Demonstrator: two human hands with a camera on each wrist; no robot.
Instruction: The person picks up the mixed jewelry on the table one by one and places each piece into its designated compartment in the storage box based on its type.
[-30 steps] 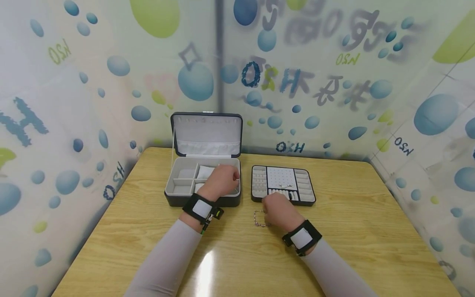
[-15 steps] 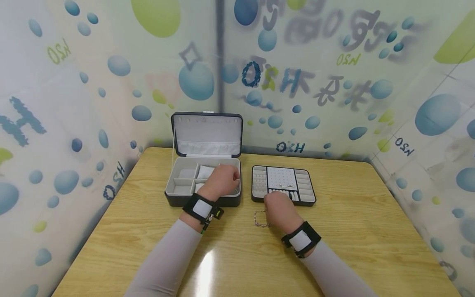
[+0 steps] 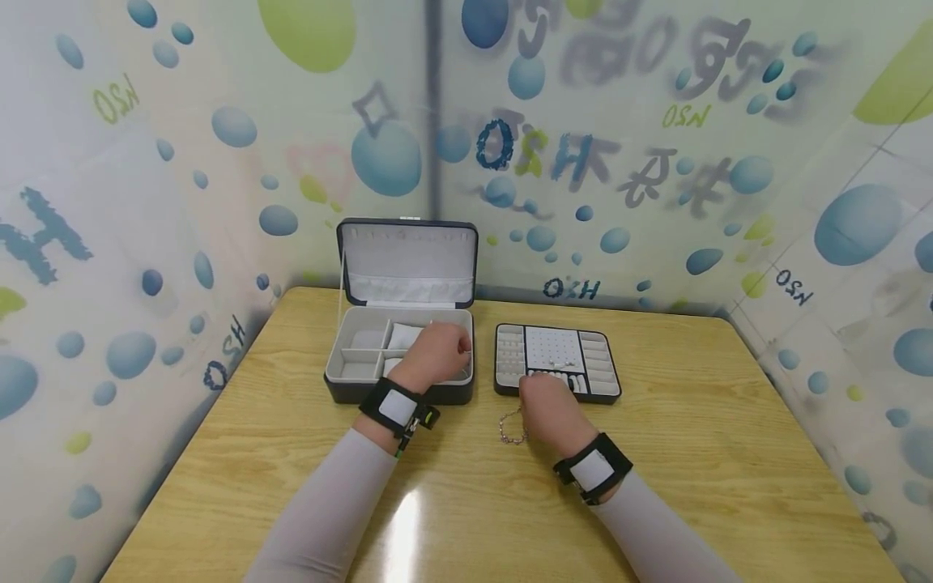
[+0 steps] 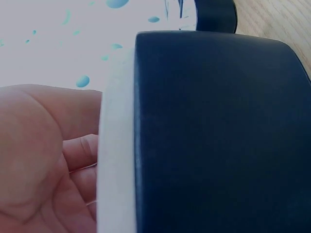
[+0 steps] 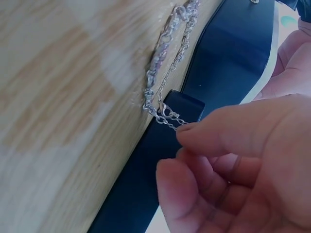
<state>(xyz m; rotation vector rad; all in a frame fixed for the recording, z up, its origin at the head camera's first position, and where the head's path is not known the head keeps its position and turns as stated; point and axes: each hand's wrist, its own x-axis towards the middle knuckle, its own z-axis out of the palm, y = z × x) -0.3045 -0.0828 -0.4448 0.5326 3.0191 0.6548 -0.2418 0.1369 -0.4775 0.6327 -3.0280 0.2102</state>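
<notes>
Right wrist view showed the right hand [image 5: 233, 165] pinching one end of the silver chain [image 5: 167, 73], which trailed on the table [image 3: 692, 453] beside the tray [image 3: 557, 362], while the left hand [image 3: 436, 353] curled over the jewelry box [image 3: 397, 360] rim, likely steadying it.

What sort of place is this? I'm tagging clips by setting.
Probably a screened-off recording booth, not a home: bubble-print panels close in a wooden table that carries just an open jewelry box, an insert tray and a chain.
</notes>
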